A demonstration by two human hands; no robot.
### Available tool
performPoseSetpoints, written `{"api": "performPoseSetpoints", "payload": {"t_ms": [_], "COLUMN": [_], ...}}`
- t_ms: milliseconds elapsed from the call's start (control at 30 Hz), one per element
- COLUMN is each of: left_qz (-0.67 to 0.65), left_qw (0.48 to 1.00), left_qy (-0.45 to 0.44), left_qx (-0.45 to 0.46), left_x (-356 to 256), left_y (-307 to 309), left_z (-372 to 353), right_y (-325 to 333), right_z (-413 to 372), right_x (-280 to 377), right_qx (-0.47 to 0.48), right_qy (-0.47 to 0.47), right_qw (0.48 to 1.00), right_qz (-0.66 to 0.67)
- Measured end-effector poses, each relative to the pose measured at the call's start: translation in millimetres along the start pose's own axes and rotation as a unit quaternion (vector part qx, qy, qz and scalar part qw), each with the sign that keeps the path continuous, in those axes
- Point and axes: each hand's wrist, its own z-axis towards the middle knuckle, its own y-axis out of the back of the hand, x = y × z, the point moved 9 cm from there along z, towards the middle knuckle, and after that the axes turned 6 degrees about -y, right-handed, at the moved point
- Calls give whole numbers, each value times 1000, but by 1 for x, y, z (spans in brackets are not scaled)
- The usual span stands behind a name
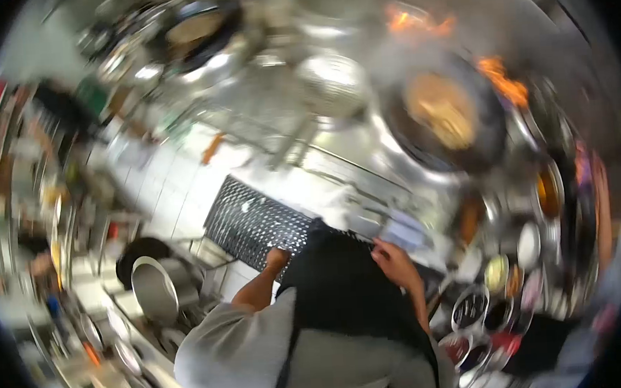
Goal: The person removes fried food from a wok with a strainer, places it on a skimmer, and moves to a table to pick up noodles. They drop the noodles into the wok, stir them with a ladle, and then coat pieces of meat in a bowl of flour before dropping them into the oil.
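Observation:
My left hand [279,258] hangs beside my black apron [333,278], over the black perforated floor mat [255,222]. Its fingers are curled closed, and anything inside them is hidden. On the other side of the apron, my right hand [394,261] is near the front edge of the stove counter, its fingers loosely bent and apart with nothing visible in them. A dark wok [488,126] with brownish food [442,111] in it sits on the range beyond that hand. Blur hides finer detail.
Orange flames [504,81] rise beside the wok. A round metal strainer [332,84] lies on the range. Several seasoning bowls [497,273] crowd the right side, where another person's arm [602,212] shows. A steel pot [154,289] stands at left.

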Motion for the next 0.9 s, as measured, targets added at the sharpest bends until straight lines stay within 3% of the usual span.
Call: {"api": "performPoseSetpoints", "payload": {"t_ms": [33,100,167,200,233,300,367,433,500,567,633,700,800,900], "left_qz": [-58,-198,-239,-10,-110,-273,-291,-303,-412,-366,-319,-341,-332,-336], "left_qw": [993,968,954,993,984,931,916,903,846,837,795,699,591,519], "left_qy": [29,110,114,-29,16,153,184,214,236,255,276,327,413,474], "left_qx": [-94,-108,-139,-110,-138,-185,-205,-216,-242,-318,-436,-537,-608,-627], "left_x": [15,-7,-7,-20,-11,25,44,58,80,107,127,135,87,30], "left_y": [-8,40,53,40,52,38,43,54,57,52,42,17,3,-17], "left_z": [7,-41,-57,-34,-49,-59,-73,-109,-141,-173,-222,-285,-411,-510], "right_y": [-3,-7,-22,-29,-39,-60,-70,-80,-89,-95,-101,-114,-132,-151], "right_z": [5,14,30,38,44,63,78,85,91,92,88,82,77,55], "right_x": [13,24,31,40,31,24,34,63,75,81,87,79,69,72], "right_qx": [31,72,102,131,155,196,211,243,256,278,306,352,413,460], "right_qy": [-26,-81,-116,-107,-149,-136,-126,-106,-90,-56,-70,-47,-20,-2], "right_qw": [998,990,985,981,973,967,969,963,961,958,947,933,909,888], "right_qz": [40,92,75,94,85,91,23,48,60,29,65,60,47,18]}}
